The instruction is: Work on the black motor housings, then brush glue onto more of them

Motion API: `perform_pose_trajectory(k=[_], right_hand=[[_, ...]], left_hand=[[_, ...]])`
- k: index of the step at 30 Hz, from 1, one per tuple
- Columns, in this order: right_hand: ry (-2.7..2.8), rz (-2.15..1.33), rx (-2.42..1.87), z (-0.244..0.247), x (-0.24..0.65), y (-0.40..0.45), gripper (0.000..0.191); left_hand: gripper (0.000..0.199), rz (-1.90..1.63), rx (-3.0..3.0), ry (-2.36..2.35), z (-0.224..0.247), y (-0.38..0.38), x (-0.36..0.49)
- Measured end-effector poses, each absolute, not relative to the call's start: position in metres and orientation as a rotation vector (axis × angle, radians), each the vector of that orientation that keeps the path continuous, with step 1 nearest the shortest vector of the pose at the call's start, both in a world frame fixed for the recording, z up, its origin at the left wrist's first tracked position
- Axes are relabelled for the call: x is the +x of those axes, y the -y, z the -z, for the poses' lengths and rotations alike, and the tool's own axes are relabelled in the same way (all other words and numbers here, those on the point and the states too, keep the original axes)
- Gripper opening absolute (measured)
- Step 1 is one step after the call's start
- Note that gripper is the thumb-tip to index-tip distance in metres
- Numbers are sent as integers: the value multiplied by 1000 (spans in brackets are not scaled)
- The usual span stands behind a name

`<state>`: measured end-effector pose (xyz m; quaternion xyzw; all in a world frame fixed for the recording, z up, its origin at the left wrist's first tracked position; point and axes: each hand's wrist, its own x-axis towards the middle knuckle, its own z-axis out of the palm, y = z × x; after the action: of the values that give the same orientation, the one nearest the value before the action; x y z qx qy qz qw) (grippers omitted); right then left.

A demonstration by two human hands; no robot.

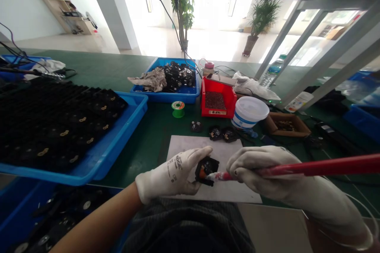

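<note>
My left hand (178, 172), in a white glove, holds a small black square part (207, 169) between thumb and fingers, above a white sheet (237, 189). Something orange-brown shows inside the part. My right hand (261, 168), also gloved, is closed around a long red tool (326, 165). The tool's pale, worn tip reaches the part's right side; whether it touches is unclear. Two black parts (222, 133) lie at the sheet's back edge, with another small dark part (196, 126) behind and to the left.
Large blue tray (118, 150) of black parts at left; blue tray (178, 97) behind. Green spool (178, 110), red bin (219, 113), white tub (251, 111) and cardboard box (287, 131) stand beyond the sheet. Metal struts (308, 47) slant down at right.
</note>
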<state>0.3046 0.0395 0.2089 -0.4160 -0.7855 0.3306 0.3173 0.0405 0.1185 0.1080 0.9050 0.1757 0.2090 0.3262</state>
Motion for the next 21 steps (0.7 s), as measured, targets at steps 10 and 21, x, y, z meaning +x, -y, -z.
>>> perform_pose_trajectory(k=[10, 21], right_hand=[[1446, -432, -1331, -198, 301, -8, 21], [2182, -167, -981, -195, 282, -16, 12]], left_hand=[[102, -644, 2224, -592, -100, -128, 38], [102, -708, 2272, -591, -93, -127, 42]])
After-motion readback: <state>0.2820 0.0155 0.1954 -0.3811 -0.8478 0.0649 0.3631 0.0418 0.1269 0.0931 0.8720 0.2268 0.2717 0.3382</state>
